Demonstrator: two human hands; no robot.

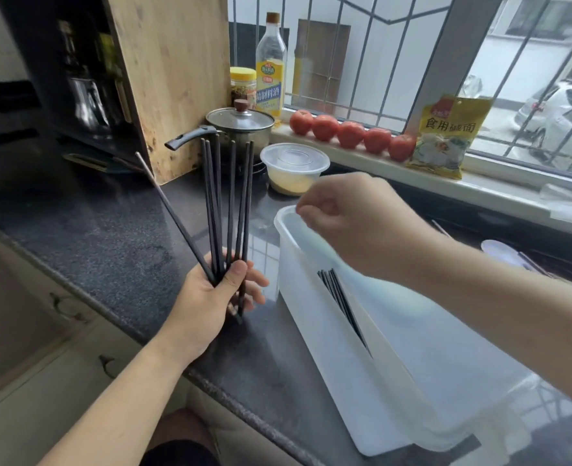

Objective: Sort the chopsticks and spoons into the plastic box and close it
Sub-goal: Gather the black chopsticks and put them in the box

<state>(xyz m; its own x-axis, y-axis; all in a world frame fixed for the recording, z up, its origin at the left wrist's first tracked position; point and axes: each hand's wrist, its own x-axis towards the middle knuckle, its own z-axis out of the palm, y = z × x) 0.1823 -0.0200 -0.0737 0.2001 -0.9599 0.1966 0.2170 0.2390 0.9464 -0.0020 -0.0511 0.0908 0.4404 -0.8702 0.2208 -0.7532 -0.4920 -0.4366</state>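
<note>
Fingers (pixel 236 274) of the left hand (pixel 207 297) curl tight round a bunch of long thin black chopsticks (pixel 226 210), tips up, fanned out, low ends resting on the dark speckled stone worktop (pixel 110 237). One stick leans way out to the left. It could slip & drop if the grip goes loose, I think.

Right hand (pixel 345 216) hangs over the far end of the long see-through white plastic box (pixel 338 348), fingers loosely curled, holding nothing I can see. A few black sticks already lie inside the box, w/ smooth cloudy walls. The box sits near the worktop edge, so a bump might push it off.

Farther right, a pale spoon (pixel 499 250) waits, blurry. Farther back: a round clear plastic tub (pixel 294 163), a shiny metal pot w/ glass lid (pixel 241 126), red round tomatoes (pixel 352 134) on the sill.
</note>
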